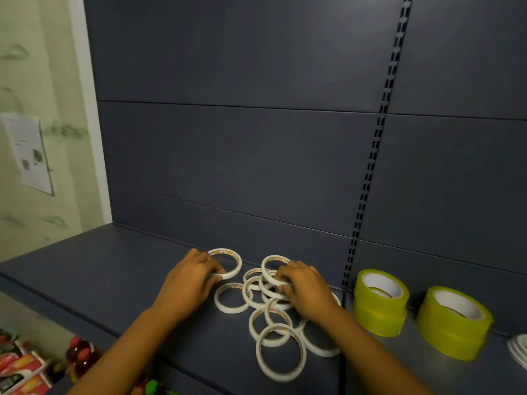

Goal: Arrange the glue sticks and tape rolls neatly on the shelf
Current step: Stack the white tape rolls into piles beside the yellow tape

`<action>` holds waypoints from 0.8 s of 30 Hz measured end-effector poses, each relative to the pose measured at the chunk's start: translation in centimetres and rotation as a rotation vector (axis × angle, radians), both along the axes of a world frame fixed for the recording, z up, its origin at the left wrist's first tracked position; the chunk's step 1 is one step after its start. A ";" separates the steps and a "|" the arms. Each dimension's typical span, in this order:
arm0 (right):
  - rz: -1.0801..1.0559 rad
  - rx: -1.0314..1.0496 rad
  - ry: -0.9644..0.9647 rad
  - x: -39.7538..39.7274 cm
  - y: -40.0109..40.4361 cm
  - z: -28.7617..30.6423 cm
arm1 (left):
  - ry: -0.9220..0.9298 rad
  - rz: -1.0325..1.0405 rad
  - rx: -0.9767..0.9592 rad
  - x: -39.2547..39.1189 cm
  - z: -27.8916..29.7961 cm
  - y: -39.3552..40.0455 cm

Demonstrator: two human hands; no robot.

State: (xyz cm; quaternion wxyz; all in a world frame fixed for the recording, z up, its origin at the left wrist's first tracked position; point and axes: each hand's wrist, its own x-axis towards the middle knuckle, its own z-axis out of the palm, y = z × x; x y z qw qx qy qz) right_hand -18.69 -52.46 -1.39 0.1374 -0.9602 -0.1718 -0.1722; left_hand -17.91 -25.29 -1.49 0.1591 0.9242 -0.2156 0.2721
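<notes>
Sorting white rolls (273, 317) heaped on shelf (85, 266): left hand (189, 276) pinches roll (228, 262) at 11 o'clock, clear of heap; right hand (302, 286) grips top roll (272, 270), likely lifting off for stacking.

Shelf: you face a dark blue shelf (94, 260).
Middle: your loose heap of thin white tape rings (268, 309).
Right: two stacks of yellow-green tape rolls (380, 303), standing near each other.
</notes>
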 end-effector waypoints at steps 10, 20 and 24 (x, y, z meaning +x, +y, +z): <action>-0.045 0.008 -0.124 -3.8 -7.0 3.0 | -0.082 -0.083 -0.044 -2.8 3.4 -6.8; -0.167 0.024 -0.251 -13.3 -24.3 5.1 | -0.195 -0.269 -0.136 -9.1 5.2 -25.1; -0.230 -0.006 -0.254 -17.7 -31.9 5.1 | -0.179 -0.334 -0.149 -12.0 5.0 -33.7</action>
